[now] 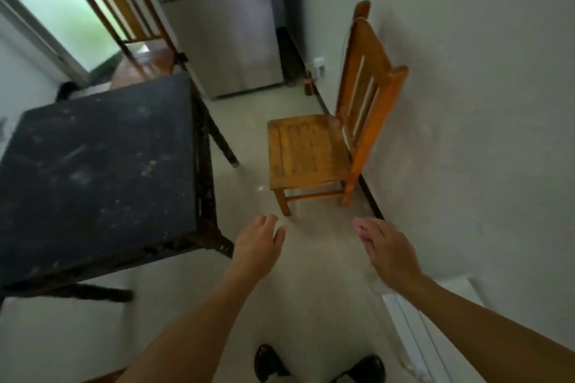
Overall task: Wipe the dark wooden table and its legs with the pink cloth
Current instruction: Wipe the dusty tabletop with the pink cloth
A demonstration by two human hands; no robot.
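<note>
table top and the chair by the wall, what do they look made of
Table top: probably wood, painted or stained near-black. The finish is matte and worn, with pale scuffs and speckles, and blur hides any grain. Chair by the wall: solid wood under an orange-yellow, slightly shiny varnish, with plank seams visible in the slatted seat and back.

Scuffed dark wooden desk (93,165) at L. Orange wooden chair (311,152) by R wall (466,102), well apart from desk. Above floor (311,289) btwn them: left hand (258,246), loose fingers (270,222), holding nothing; right hand (389,252), blurred pink bit (361,227) at fingertips. Behind: fridge (224,25).
</note>
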